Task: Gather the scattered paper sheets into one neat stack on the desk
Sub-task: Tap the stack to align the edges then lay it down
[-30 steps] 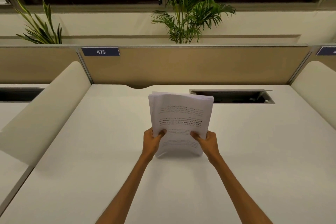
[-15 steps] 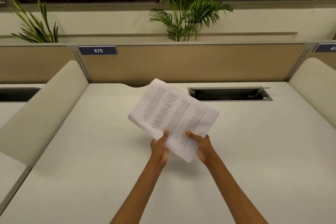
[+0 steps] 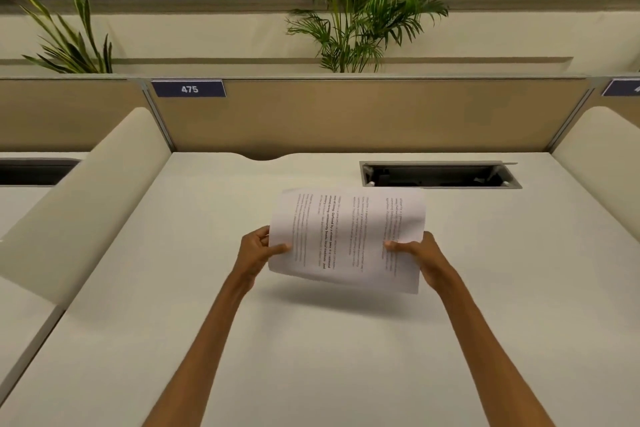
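Paper sheets (image 3: 346,239), gathered in one bundle with the print running sideways, are held up clear of the pale worktop (image 3: 311,357), casting a shadow on it. Left hand (image 3: 258,251) pinches the left edge and right hand (image 3: 420,256) the right edge, thumbs on top, just before an open cable slot (image 3: 438,175).

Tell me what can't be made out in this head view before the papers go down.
- Sheet count: the paper stack shows only its top page.
- Printed text: too small and blurred to read.
- Fingers of the left hand and right hand: hidden behind the stack; only thumbs show.
- Cable tray opening: contents too dark.
- Right-hand number sign: cut off by the frame edge.
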Tool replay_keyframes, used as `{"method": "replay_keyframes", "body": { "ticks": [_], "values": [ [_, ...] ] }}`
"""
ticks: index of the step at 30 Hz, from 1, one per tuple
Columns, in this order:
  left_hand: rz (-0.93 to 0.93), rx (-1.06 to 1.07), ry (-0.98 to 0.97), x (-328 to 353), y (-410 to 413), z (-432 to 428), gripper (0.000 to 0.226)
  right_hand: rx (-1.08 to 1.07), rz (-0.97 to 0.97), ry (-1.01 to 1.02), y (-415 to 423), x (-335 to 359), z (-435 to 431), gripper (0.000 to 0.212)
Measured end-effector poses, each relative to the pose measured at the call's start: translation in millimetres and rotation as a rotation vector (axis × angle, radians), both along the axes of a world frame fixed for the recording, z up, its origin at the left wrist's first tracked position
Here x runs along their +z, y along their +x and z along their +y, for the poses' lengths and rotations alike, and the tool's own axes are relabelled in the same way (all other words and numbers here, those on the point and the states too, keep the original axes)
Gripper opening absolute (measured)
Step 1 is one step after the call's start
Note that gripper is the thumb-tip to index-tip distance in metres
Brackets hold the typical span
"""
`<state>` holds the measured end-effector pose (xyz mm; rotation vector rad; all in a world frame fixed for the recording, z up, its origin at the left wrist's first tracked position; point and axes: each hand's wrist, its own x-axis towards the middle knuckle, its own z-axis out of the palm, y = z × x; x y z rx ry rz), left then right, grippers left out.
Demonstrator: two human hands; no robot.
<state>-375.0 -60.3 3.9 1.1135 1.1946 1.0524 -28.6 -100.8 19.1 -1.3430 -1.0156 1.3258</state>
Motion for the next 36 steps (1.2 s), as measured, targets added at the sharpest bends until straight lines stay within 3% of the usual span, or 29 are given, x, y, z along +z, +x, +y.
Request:
{"method": "replay_keyframes", "body": {
  "ticks": [3, 8, 13, 17, 27, 36],
  "values": [
    [-0.003, 0.065, 0.09, 6, 7, 0, 0.039, -0.103, 0.008, 0.042, -8, -1, 0, 0.045],
    [0.102, -0.056, 0.164, 14, 3, -1, 0.04, -0.102, -0.114, 0.053, 0, 0, -6, 0.038],
    [0.113, 0.044, 0.187, 5, 20, -4, 0.026, -0.143, -0.159, 0.018, -5, -1, -7, 0.034],
    [0.108, 0.108, 0.127, 5, 30, -1, 0.022, -0.196, -0.131, 0.043, -9, -2, -9, 0.032],
    [0.132, 0.142, 0.375, 10, 39, -6, 0.029, -0.346, -0.048, 0.171, -21, -5, -10, 0.023],
    [0.044, 0.189, 0.11, -17, 47, -10, 0.032, -0.324, -0.063, -0.019, -26, -51, -18, 0.04]
  ]
}}
